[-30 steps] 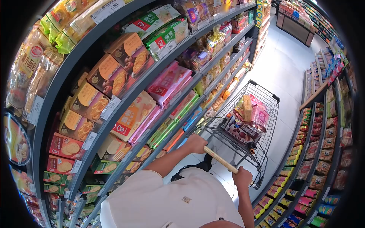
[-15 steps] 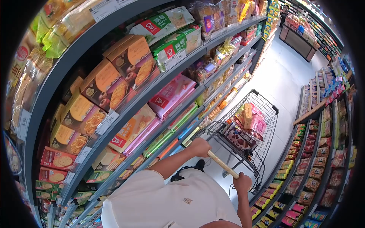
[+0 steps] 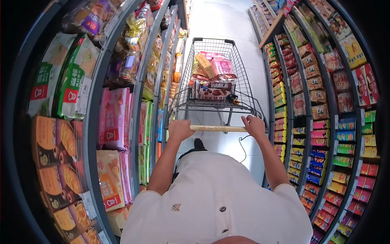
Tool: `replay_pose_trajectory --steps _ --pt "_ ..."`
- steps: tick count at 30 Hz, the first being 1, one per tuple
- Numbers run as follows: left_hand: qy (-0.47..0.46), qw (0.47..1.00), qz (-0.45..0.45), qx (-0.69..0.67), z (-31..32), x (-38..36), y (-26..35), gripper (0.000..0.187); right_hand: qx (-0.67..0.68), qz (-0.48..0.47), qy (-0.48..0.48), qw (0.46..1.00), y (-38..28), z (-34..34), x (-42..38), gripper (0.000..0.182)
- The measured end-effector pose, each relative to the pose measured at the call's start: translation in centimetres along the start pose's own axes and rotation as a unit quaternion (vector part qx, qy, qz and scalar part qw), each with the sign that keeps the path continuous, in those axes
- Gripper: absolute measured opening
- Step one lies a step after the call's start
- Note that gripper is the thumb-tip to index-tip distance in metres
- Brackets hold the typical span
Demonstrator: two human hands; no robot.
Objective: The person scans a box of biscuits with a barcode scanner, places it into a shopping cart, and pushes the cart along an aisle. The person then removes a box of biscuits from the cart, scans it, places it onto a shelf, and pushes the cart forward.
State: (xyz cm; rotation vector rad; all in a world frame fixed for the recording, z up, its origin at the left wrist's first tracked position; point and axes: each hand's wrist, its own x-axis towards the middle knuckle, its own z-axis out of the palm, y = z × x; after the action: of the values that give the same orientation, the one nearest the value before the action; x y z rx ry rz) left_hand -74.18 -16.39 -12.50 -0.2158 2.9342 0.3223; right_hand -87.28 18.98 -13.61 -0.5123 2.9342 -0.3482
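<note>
My left hand (image 3: 180, 130) is wrapped round the left end of the cart's pale handle bar (image 3: 219, 128). At the bar's right end my right hand (image 3: 254, 126) rests with its fingers curled over it. The wire shopping cart (image 3: 239, 61) stands in front of me. Inside it lie a dark snack pack (image 3: 214, 90), a pink pack (image 3: 223, 66) and a tan-orange box (image 3: 205, 66), heaped together. A thin dark cord (image 3: 243, 147) hangs below my right hand.
Shelves (image 3: 95, 87) with boxes (image 3: 61, 138) and pink packs (image 3: 115, 118) run close along the left. More shelves (image 3: 290, 93) with snack packs (image 3: 320, 125) line the right. The pale tiled floor (image 3: 219, 20) stretches ahead between them.
The view has turned from the left shelves to straight down the aisle. The cart now appears centred and upright in view. Both hands remain at the handle bar.
</note>
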Motion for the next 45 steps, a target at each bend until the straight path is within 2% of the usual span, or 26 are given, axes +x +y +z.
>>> replay_pose_trajectory --steps 7,10,13,14,17,22,23,24,26,27,28,29,34,38,41,45 --pt "-0.001 1.0 0.027 -0.002 -0.9 2.3 -1.3 0.038 -0.014 0.03 -0.055 0.998 -0.9 0.0 2.2 0.064" --pt "-0.001 0.992 0.103 -0.071 -2.2 3.1 -2.6 0.046 -0.01 0.031 -0.028 0.999 -1.5 -0.2 2.7 0.064" --pt "-0.061 0.991 0.086 -0.087 -4.6 4.0 -3.1 0.049 -0.002 0.056 -0.026 0.998 -1.7 -0.3 3.4 0.06" --pt "-0.062 0.991 0.109 -0.035 -4.7 4.3 -3.6 0.048 -0.005 0.053 -0.027 0.998 -1.6 -0.3 3.9 0.063" --pt "-0.062 0.995 0.063 0.044 -2.8 5.9 -4.7 0.042 -0.011 0.041 -0.031 0.999 -1.7 -0.1 4.8 0.068" --pt "-0.023 0.998 0.038 0.049 -3.0 7.3 -4.8 0.027 -0.033 0.035 -0.053 0.997 -1.5 0.1 6.8 0.073" --pt "-0.027 0.997 0.047 0.046 -2.5 7.8 -5.1 0.027 -0.038 -0.003 -0.045 0.998 -0.6 0.8 7.1 0.073" --pt "-0.059 0.997 0.014 0.051 -2.8 8.3 -4.9 0.026 -0.053 -0.05 -0.027 0.997 -0.1 1.3 7.3 0.065" --pt "-0.045 0.998 0.018 0.033 -3.1 8.8 -5.0 0.026 -0.061 -0.123 -0.074 0.988 0.0 0.8 7.5 0.057" --pt "-0.038 0.998 0.029 0.031 -3.1 8.9 -5.3 0.026 -0.079 -0.155 -0.09 0.981 -0.7 -0.1 7.7 0.06" --pt "-0.029 0.999 0.02 0.026 -3.3 8.9 -5.6 0.026 -0.083 -0.205 -0.078 0.972 -1.1 -0.7 7.8 0.061" --pt "-0.023 0.999 0.019 0.02 -3.4 9.1 -5.5 0.026 -0.083 -0.213 -0.078 0.97 -2.1 -2.0 7.8 0.058" --pt "-0.024 0.999 0.024 0.007 -3.0 10.2 -4.9 0.026 -0.122 -0.168 -0.049 0.977 -0.8 0.2 9.4 0.037" --pt "-0.025 0.999 0.02 0.001 -2.8 10.8 -4.5 0.027 -0.134 -0.144 -0.078 0.977 -0.8 -0.7 10.4 0.026" --pt "-0.036 0.999 0.011 0.009 -3.0 11.6 -4.4 0.026 -0.155 -0.112 -0.133 0.973 -1.6 -1.8 11.4 0.031" --pt "-0.035 0.999 0.011 0.009 -3.4 12.9 -4.3 0.023 -0.122 -0.132 -0.088 0.98 -0.9 -1.5 12.7 0.029"
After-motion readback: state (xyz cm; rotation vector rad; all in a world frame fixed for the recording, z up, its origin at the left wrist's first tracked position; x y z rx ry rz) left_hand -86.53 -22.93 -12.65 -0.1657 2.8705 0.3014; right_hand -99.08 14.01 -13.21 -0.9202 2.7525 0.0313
